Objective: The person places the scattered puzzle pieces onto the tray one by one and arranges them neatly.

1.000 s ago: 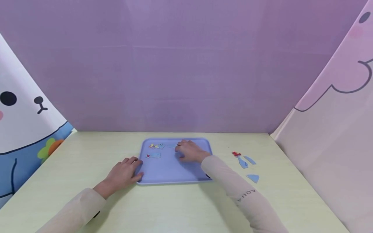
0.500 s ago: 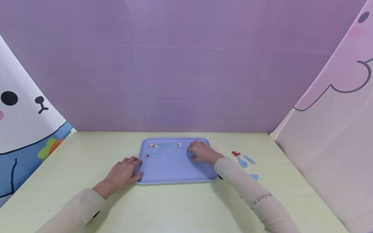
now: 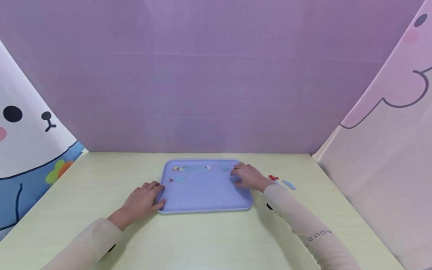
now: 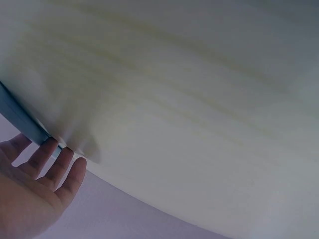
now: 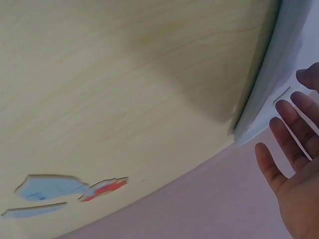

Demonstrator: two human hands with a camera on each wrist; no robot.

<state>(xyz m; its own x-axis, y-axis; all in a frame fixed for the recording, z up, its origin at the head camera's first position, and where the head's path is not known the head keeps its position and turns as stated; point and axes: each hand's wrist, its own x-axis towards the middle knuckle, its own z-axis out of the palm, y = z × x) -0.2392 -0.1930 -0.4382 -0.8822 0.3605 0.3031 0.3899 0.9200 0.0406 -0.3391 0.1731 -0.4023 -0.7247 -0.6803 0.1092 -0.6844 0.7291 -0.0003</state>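
A lavender-blue tray (image 3: 207, 197) lies on the table. My left hand (image 3: 141, 201) rests at its left edge, fingers loosely extended, with the fingertips touching the rim in the left wrist view. Over the tray's right end is my right hand (image 3: 249, 177); its fingers (image 5: 294, 122) are relaxed and nothing shows between them. Flat cut-out pieces lie in the tray: a yellow-and-blue piece (image 3: 181, 169), a blue strip with a pale end (image 3: 202, 168), a blue piece with a red spot (image 3: 177, 180) and a small blue piece (image 3: 224, 168) just left of my right fingers.
Right of the tray, on the pale wooden table (image 3: 189, 240), lie a red piece (image 3: 273, 177), a narrow blue strip (image 3: 288, 185) and a wider blue piece (image 5: 52, 186), partly behind my right sleeve. A purple backdrop (image 3: 216, 93) rises behind the table.
My right hand has slid right across the tray, uncovering the pale-ended strip, then the small blue piece. My right sleeve now covers a blue wedge on the table. My left hand stays put.
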